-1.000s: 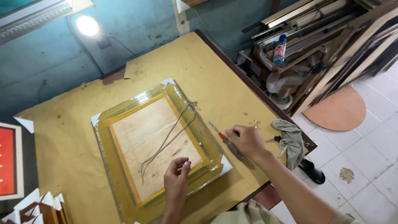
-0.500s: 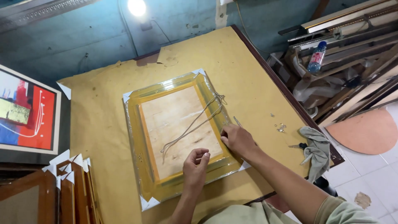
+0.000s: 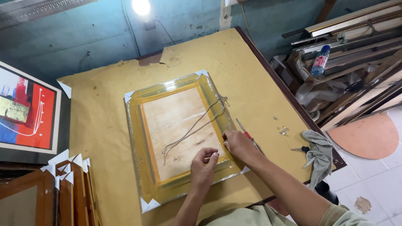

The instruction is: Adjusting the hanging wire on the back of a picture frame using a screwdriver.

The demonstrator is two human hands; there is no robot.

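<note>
Two hands at the back of a wrapped picture frame (image 3: pixel 184 138)

The frame lies face down on the paper-covered table (image 3: pixel 251 71). The left hand (image 3: pixel 204 165), fingers curled, pinches its hanging cord (image 3: pixel 197 127); the right hand (image 3: pixel 237 143) presses the frame's right rail (screwdriver (image 3: pixel 245 133) just beside).

From my seat, the right hand (image 3: pixel 238 144) covers the lower end of the red-handled screwdriver (image 3: pixel 245 133) and the frame's edge under it. I can't tell what the left hand's (image 3: pixel 204 164) curled fingers (image 3: pixel 208 154) pinch. The small metal bits (image 3: pixel 284 130) at centre right are too tiny to identify. The painting (image 3: pixel 26 109) is cut off at the left edge, the stacked frames (image 3: pixel 63 190) at lower left.
</note>
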